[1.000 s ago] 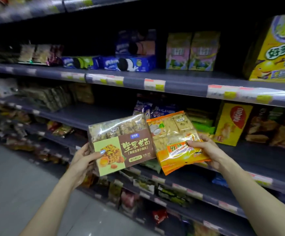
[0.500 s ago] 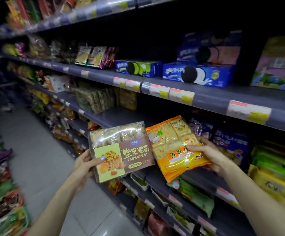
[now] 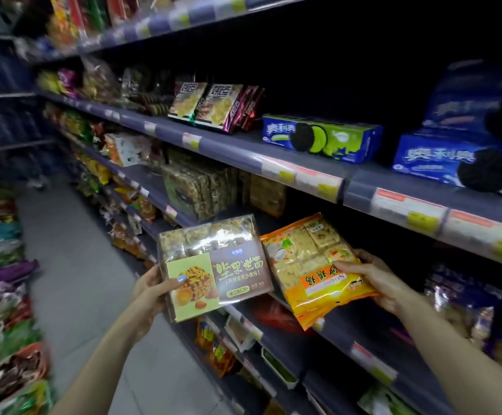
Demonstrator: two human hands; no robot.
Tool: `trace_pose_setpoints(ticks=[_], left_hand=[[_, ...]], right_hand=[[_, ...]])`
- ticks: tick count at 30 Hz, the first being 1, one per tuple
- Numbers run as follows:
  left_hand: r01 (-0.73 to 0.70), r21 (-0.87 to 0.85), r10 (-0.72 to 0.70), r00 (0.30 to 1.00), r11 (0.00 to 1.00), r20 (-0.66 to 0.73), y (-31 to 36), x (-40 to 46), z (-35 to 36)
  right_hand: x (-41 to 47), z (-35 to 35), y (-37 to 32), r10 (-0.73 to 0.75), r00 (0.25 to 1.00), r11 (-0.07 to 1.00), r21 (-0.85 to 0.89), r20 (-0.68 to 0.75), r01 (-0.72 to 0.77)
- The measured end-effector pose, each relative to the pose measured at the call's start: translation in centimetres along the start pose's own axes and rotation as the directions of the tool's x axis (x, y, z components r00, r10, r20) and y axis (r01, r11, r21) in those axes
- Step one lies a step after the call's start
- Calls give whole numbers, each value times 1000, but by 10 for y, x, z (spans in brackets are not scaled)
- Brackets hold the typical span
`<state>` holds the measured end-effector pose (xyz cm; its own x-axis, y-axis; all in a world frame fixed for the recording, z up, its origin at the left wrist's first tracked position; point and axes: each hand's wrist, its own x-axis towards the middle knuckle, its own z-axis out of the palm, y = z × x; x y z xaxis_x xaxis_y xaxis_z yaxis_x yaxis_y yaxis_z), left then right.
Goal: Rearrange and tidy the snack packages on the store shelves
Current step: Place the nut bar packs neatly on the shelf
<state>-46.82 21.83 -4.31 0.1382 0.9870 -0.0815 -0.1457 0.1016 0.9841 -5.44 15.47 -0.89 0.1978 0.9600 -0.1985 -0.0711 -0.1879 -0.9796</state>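
Snack packages, two in hand, held side by side in front of the grey shelf (image 3: 303, 172). Brown nut-bar box (image 3: 213, 265): flat, square, clear glossy film over lumpy bars, green and brown label; left hand (image 3: 150, 290) grips its left edge, thumb on the front. Orange cracker bag (image 3: 315, 268): soft crinkled plastic, print upside down; right hand (image 3: 375, 280) pinches its right edge. Above: two blue cookie cartons (image 3: 321, 139), rectangular.
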Motion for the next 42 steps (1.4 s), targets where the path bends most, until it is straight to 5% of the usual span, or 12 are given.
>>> trace_pose_setpoints(ticks=[16,27,42], left_hand=[[101,118,-130,955,988,268,28,217,-112],[103,158,-159,902,982,401,20,282,-113],[155,159,-217,809,975,546,33,327,-158]], right_hand=[[115,111,0,18,926,997,76,-378,11],[183,143,-21,40,940,998,60,-338,-20],[191,189,8,111,829,867,461,-549,189]])
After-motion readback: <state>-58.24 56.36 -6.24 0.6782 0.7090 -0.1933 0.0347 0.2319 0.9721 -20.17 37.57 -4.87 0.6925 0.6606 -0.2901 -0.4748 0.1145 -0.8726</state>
